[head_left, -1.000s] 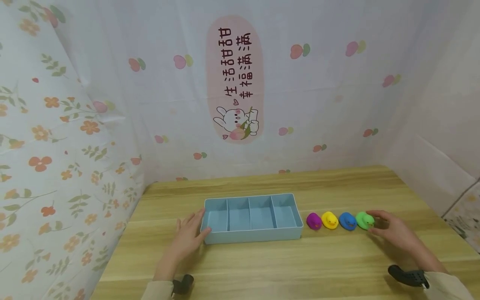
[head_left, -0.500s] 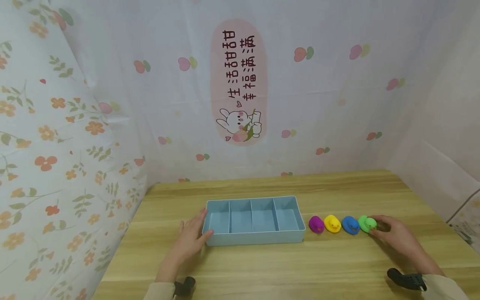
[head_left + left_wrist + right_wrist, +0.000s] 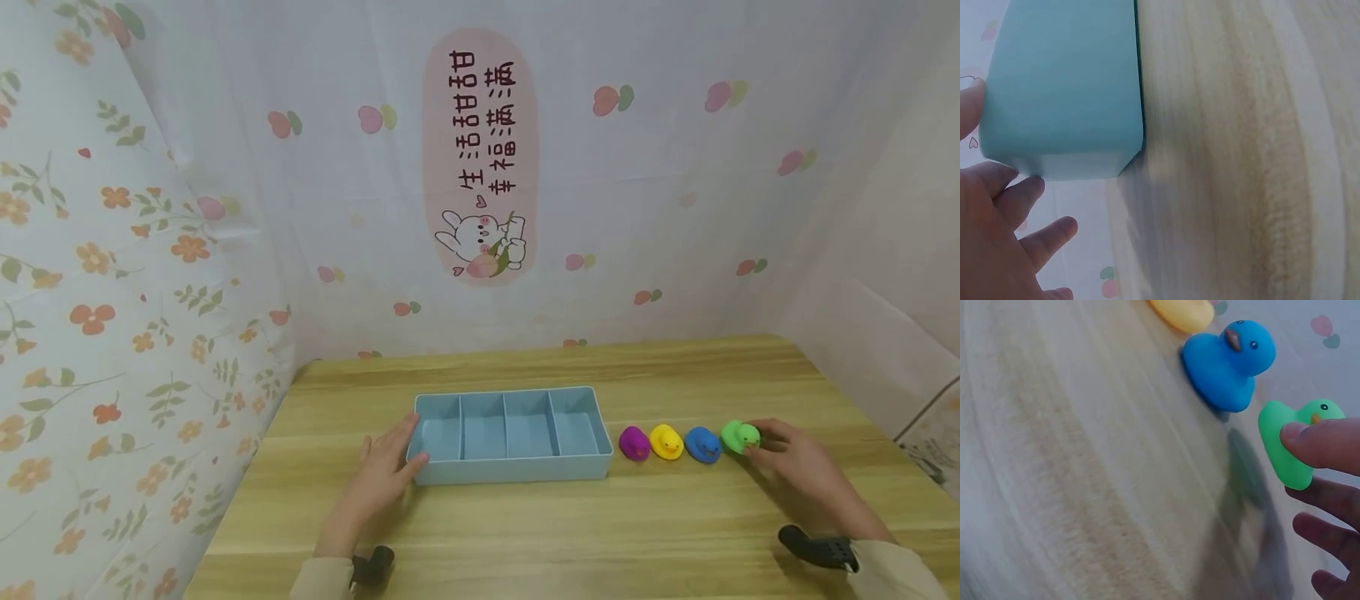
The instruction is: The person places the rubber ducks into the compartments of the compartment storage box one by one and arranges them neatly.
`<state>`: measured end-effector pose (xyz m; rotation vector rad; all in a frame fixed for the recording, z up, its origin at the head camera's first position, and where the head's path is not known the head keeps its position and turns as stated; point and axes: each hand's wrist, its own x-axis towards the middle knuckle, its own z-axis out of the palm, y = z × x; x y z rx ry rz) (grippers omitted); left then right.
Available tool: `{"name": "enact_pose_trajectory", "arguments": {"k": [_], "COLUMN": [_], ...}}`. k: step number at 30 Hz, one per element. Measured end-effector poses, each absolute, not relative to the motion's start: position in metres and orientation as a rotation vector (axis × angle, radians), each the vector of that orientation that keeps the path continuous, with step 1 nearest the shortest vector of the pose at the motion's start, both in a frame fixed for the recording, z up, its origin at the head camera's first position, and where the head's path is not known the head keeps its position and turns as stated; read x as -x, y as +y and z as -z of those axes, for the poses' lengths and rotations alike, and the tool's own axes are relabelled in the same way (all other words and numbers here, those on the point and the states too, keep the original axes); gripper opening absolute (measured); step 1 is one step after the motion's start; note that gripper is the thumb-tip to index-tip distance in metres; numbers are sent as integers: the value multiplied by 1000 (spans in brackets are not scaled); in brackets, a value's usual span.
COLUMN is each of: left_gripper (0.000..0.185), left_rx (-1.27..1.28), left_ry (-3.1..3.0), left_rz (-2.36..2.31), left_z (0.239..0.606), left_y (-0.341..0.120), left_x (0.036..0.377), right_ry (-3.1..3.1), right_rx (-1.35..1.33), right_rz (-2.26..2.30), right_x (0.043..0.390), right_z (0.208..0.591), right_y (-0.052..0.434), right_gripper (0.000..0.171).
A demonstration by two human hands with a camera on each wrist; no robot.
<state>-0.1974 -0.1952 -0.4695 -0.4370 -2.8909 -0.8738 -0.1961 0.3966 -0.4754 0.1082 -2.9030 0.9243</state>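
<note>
A light-blue tray (image 3: 517, 471) with several compartments in a row stands on the wooden table. My left hand (image 3: 381, 467) holds its left end, thumb by the front corner and fingers along the end wall. In the left wrist view, the tray's end (image 3: 1066, 87) lies against the fingers. My right hand (image 3: 798, 462) pinches a green rubber duck (image 3: 738, 436) between thumb and fingers. The right wrist view shows the green duck (image 3: 1285, 453) raised off the table, its shadow below. Beside it sits a blue rubber duck (image 3: 702, 445).
A yellow duck (image 3: 666, 442) and a purple duck (image 3: 634, 443) continue the row between the blue duck and the tray's right end. Floral cloth (image 3: 345, 250) hangs behind and on both sides of the table (image 3: 525, 533).
The green duck, pinched in my right hand, has come up and slightly away from the blue duck. My left hand stays at the tray. The head view has shifted a little.
</note>
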Motion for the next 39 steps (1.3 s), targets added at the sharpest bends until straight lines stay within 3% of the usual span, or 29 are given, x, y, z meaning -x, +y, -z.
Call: {"name": "enact_pose_trajectory", "arguments": {"k": [13, 19, 39], "left_gripper": [69, 70, 70], "left_rx": [423, 420, 436], "left_ry": [-2965, -2975, -2970], "left_rz": [895, 935, 984], "left_z": [467, 466, 463], "left_y": [-195, -195, -196], "left_x": [201, 200, 198], "right_ry": [-2829, -2892, -2846], "right_rx": [-140, -97, -187], "right_rz": [-909, -897, -956], "right_x": [200, 205, 217], "right_z": [449, 439, 420], "right_y": [387, 372, 314], "right_gripper": [47, 52, 44]}}
